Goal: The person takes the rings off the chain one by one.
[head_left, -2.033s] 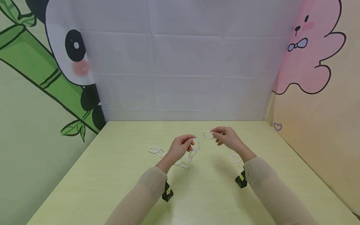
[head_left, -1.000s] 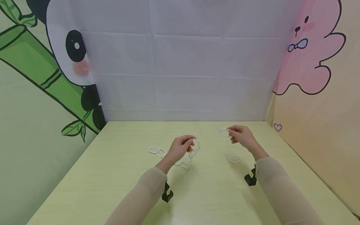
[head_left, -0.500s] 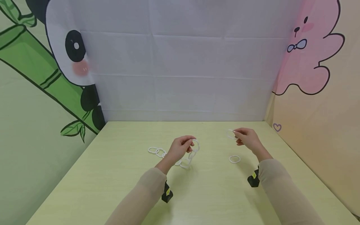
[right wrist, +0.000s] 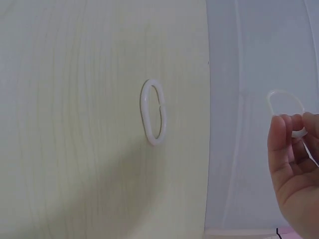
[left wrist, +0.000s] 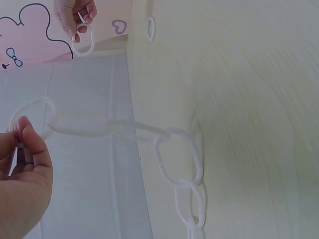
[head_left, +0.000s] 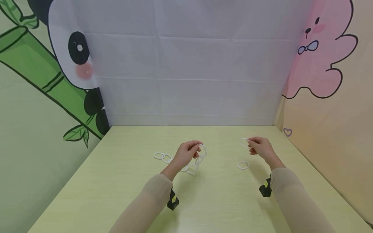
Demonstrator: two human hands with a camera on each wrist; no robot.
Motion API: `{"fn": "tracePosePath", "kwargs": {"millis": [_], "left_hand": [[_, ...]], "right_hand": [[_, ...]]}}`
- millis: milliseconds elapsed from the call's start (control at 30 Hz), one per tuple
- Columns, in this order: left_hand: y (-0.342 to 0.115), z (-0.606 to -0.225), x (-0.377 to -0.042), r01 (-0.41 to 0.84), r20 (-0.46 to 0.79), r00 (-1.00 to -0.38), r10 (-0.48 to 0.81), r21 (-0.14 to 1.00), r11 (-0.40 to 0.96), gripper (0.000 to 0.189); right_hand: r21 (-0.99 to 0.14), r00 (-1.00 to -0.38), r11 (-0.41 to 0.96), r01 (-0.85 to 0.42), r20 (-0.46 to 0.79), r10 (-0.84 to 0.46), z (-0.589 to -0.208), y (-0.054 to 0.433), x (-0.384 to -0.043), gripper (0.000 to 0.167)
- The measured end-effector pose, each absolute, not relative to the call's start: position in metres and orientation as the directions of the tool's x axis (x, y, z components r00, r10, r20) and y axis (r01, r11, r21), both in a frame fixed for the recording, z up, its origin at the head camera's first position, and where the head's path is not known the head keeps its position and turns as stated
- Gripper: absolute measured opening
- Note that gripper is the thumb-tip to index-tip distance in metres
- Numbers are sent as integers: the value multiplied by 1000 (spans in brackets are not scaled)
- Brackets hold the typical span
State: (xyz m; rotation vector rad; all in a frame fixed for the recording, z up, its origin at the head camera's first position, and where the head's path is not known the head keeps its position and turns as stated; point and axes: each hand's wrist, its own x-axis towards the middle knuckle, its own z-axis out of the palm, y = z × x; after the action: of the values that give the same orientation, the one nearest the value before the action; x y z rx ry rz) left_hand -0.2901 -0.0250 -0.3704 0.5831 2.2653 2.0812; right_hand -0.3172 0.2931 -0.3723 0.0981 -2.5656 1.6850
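My left hand [head_left: 187,153] pinches the end link of a white plastic chain [left wrist: 180,155] between thumb and fingertips. From there the chain hangs down to the table, and its far end lies to the left, partly hidden behind the hand and wrist. To the right, my right hand [head_left: 261,148] holds a single white oval link [right wrist: 285,93] up above the table, pinched in the fingertips. Another loose white link [head_left: 243,165] lies flat below and to the left of that hand; the right wrist view shows a small gap in its side.
The pale wooden table [head_left: 122,181] meets a light grey cloth backdrop [head_left: 192,64] at its back edge. Side panels bear a painted panda with bamboo and a pink bear [head_left: 323,64]. A black wrist device [head_left: 173,201] hangs under the left sleeve, another [head_left: 265,188] under the right.
My right hand has moved right, away from the left hand, and lately a little lower, with the single link still pinched. My left hand and the chain have stayed in place.
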Motion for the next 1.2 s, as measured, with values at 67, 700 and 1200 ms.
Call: {"fn": "tracePosePath", "kwargs": {"millis": [67,700,1200], "left_hand": [[-25,-364,-284,267,242,-929,281,962,53,22],[-24,-349,-268,263,234,-929,285,963,65,23],[-24,-349,-267,259,232,-933,275,964,63,22]], "right_hand": [[-915,-996,396,-81,84,-8,-375,296,-317,37],[-930,-999,367,-22,38,34,-398,313,-314,37],[-920,-999,393,3,13,39,-411,316,-312,37]]}}
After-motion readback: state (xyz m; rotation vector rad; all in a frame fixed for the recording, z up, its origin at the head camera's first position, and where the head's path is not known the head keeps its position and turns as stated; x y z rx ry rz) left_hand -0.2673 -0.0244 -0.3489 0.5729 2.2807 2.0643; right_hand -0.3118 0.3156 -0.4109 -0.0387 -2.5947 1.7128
